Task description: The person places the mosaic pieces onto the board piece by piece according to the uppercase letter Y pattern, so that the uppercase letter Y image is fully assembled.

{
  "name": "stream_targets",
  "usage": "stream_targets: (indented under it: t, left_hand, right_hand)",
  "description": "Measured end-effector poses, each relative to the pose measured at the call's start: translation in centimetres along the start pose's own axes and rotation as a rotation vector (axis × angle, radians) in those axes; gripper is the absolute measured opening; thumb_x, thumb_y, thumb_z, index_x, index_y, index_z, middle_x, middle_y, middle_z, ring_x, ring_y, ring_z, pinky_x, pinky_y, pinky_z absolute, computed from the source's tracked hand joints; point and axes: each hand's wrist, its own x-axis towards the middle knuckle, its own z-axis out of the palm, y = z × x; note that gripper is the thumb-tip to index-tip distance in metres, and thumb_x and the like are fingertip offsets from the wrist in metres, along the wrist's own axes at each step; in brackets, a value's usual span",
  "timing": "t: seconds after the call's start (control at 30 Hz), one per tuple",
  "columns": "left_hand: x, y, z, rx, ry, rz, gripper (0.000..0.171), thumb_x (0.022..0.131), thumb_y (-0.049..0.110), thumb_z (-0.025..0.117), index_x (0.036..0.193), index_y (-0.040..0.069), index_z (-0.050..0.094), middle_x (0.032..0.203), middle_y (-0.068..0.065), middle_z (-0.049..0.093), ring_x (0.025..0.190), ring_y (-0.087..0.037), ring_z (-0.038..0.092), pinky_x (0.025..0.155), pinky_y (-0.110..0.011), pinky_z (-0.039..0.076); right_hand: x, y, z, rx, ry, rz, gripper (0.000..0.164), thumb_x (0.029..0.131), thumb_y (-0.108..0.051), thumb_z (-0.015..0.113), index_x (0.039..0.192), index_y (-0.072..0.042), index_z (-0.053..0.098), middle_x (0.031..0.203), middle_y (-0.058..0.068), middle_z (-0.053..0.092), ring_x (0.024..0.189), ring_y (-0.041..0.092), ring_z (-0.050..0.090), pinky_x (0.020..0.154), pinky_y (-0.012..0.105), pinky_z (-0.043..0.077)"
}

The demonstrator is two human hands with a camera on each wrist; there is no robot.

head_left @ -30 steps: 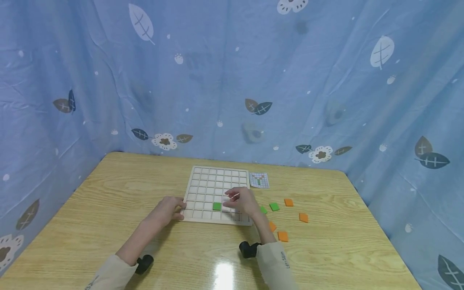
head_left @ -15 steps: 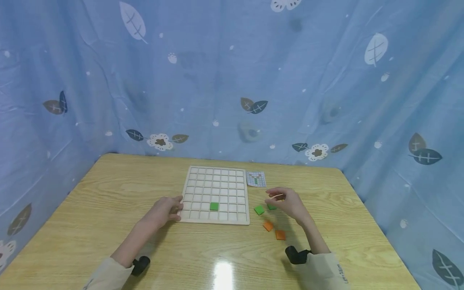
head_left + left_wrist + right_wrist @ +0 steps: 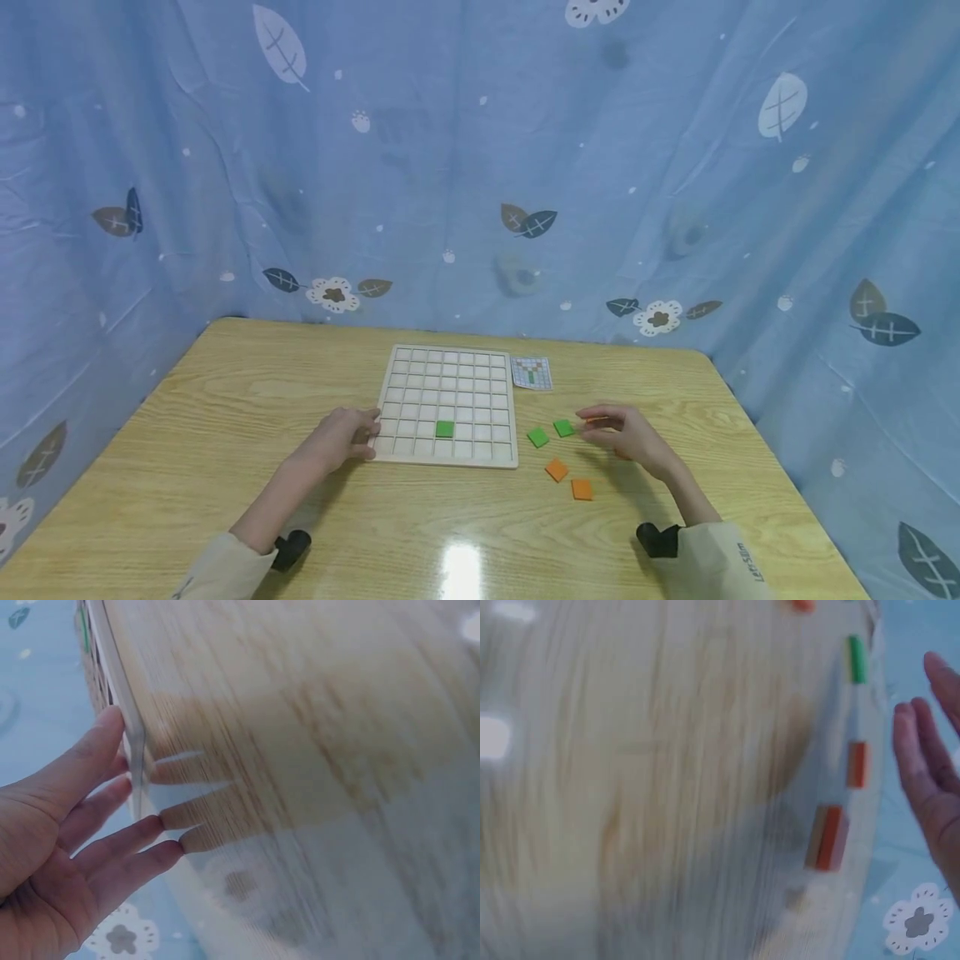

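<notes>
A pale wooden grid board (image 3: pixel 408 400) lies on the table with one green tile (image 3: pixel 445 429) in a lower-row cell. At its lower left corner my left hand (image 3: pixel 339 437) rests with thumb and fingertips touching the rim; in the left wrist view the thumb (image 3: pixel 90 754) meets the rim and the other fingers stretch out fairly straight. Right of the board, my right hand (image 3: pixel 628 435) hovers over an orange tile (image 3: pixel 592 420), partly covering it. In the right wrist view, its fingers (image 3: pixel 909 742) are apart from the orange tiles (image 3: pixel 829 838) and hold nothing.
Two loose green tiles (image 3: pixel 537 437) lie between the board and my right hand. Nearer to me are two orange tiles (image 3: pixel 582 489). A small printed pattern card (image 3: pixel 531 372) lies beside the board's upper right corner. A blue patterned curtain (image 3: pixel 465 167) stands behind the table (image 3: pixel 300 517).
My right hand has moved from above the board rightward, past the green tiles, to the far orange tiles. The left hand stays at the board's edge.
</notes>
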Motion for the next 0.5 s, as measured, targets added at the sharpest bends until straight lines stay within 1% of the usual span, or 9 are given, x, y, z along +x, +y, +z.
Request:
stream_targets:
  t: [0.07, 0.17, 0.2, 0.3, 0.4, 0.5]
  left_hand:
    - [0.0, 0.0, 0.0, 0.001, 0.001, 0.006, 0.025, 0.071, 0.004, 0.08, 0.072, 0.006, 0.055, 0.122, -0.029, 0.059, 0.116, -0.047, 0.052, 0.085, -0.047, 0.052]
    - [-0.1, -0.1, 0.0, 0.001, 0.006, 0.007, 0.022, 0.071, 0.003, 0.08, 0.074, 0.006, 0.058, 0.121, -0.029, 0.059, 0.116, -0.047, 0.053, 0.09, -0.051, 0.05]
    - [-0.1, -0.1, 0.0, 0.003, 0.008, 0.007, 0.021, 0.07, 0.003, 0.08, 0.075, 0.006, 0.06, 0.121, -0.029, 0.059, 0.115, -0.047, 0.053, 0.09, -0.051, 0.05]
    - [-0.1, -0.2, 0.1, 0.005, 0.01, 0.009, 0.019, 0.07, 0.003, 0.08, 0.078, 0.005, 0.062, 0.121, -0.029, 0.059, 0.115, -0.046, 0.053, 0.091, -0.051, 0.05]
    - [0.0, -0.2, 0.2, 0.013, 0.013, 0.008, 0.019, 0.07, 0.003, 0.08, 0.081, 0.003, 0.065, 0.121, -0.028, 0.06, 0.114, -0.045, 0.054, 0.092, -0.05, 0.05]
    - [0.0, -0.2, 0.2, 0.017, 0.009, 0.003, 0.021, 0.071, 0.004, 0.08, 0.087, 0.0, 0.068, 0.121, -0.027, 0.06, 0.114, -0.045, 0.054, 0.093, -0.05, 0.049]
  right_hand:
    - [0.3, 0.2, -0.2, -0.012, -0.016, -0.008, 0.041, 0.09, -0.01, 0.067, 0.125, 0.009, 0.057, 0.126, 0.027, 0.055, 0.115, 0.041, 0.054, 0.083, 0.026, 0.055]
    - [1.1, 0.3, -0.2, -0.058, -0.046, -0.024, 0.042, 0.088, -0.007, 0.069, 0.125, 0.01, 0.057, 0.127, 0.028, 0.055, 0.119, 0.043, 0.052, 0.09, 0.027, 0.053]
    - [1.3, 0.4, -0.2, -0.055, -0.057, -0.024, 0.042, 0.088, -0.006, 0.069, 0.125, 0.01, 0.056, 0.128, 0.028, 0.054, 0.12, 0.043, 0.051, 0.091, 0.027, 0.053]
    - [2.1, 0.6, 0.1, 0.009, -0.095, -0.019, 0.043, 0.088, 0.0, 0.067, 0.127, 0.012, 0.053, 0.131, 0.03, 0.051, 0.123, 0.044, 0.048, 0.092, 0.029, 0.053]
    - [2.5, 0.9, 0.3, 0.117, -0.115, 0.004, 0.044, 0.088, 0.003, 0.065, 0.129, 0.014, 0.05, 0.134, 0.032, 0.047, 0.126, 0.045, 0.044, 0.093, 0.029, 0.052]
    - [2.8, 1.3, 0.3, 0.159, -0.127, 0.005, 0.044, 0.089, 0.003, 0.064, 0.129, 0.015, 0.049, 0.135, 0.032, 0.047, 0.126, 0.044, 0.044, 0.093, 0.03, 0.052]
